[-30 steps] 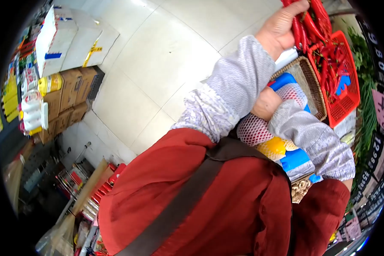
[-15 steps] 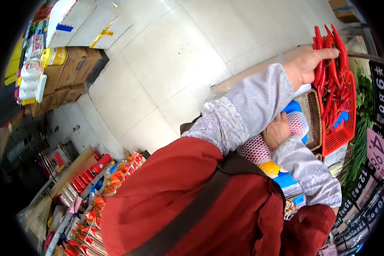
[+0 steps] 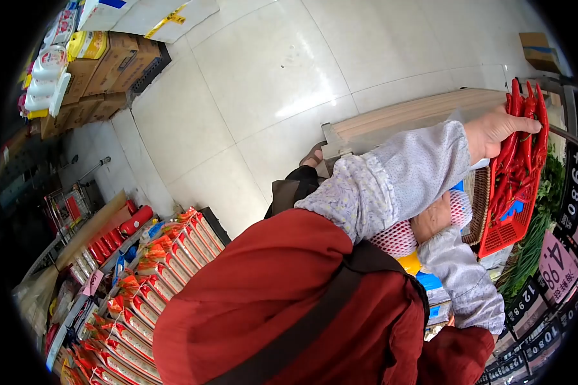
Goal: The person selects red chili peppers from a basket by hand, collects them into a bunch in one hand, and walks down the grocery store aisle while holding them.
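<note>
My left hand [image 3: 494, 133] reaches to the right, closed on long red chili peppers [image 3: 527, 138]. The thumb lies across them, and some of the other fingers are hidden. More chilies lie below in a red plastic basket [image 3: 498, 245], with a bit of blue at their side. My right hand [image 3: 432, 221] is lower and nearer my body, between items in pink-and-white foam netting [image 3: 392, 239]. It touches the netting; its fingertips are hidden behind my left sleeve [image 3: 424, 163]. A brown wicker basket [image 3: 479, 208] stands between that hand and the red basket.
Green leafy vegetables [image 3: 526, 256] and price signs [image 3: 557, 264] line the right side. Packaged goods in rows [image 3: 167, 276] are at lower left. Cartons [image 3: 112, 64] and white bottles [image 3: 45, 77] stand at upper left. A small carton [image 3: 538, 51] sits on the tiled floor [image 3: 270, 64].
The view has shifted, so the hands and baskets sit farther right and the chilies lower. My left hand keeps its hold on the chilies. The left sleeve now covers my right fingertips.
</note>
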The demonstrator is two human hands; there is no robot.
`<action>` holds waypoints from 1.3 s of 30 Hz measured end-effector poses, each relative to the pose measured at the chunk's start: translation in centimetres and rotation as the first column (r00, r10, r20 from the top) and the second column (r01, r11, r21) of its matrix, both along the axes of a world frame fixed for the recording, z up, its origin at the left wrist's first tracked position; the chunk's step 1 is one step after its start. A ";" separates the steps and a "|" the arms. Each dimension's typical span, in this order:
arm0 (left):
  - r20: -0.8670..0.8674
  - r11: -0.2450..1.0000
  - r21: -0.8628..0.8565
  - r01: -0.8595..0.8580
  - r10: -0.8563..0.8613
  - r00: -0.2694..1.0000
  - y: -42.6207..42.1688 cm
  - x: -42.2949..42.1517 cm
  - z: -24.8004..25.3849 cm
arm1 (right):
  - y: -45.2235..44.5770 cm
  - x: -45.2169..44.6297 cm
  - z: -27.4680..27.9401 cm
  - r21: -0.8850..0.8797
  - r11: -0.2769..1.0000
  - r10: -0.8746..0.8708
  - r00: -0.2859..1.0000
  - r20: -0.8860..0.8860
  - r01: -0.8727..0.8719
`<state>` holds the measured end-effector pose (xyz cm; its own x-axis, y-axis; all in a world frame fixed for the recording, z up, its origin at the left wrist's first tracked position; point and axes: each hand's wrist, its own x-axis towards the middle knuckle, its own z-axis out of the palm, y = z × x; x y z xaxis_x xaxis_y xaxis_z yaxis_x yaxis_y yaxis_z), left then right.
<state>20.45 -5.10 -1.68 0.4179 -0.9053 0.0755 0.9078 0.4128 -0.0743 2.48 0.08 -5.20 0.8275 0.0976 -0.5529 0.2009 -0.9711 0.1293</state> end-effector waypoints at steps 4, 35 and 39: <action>0.019 1.000 -0.001 -0.024 0.024 1.000 -0.5 0.0 -0.3 | -0.1 0.6 0.3 -0.032 0.993 -0.115 0.993 -0.013 0.114; 0.070 0.995 -0.044 0.093 -0.090 0.994 -1.0 0.0 -0.8 | -2.5 0.5 -0.9 0.254 0.852 -0.491 0.868 0.079 0.459; 0.086 0.994 -0.006 0.109 -0.108 0.990 -0.9 0.1 -0.7 | -1.7 0.4 0.1 0.195 0.896 -0.434 0.882 0.186 0.400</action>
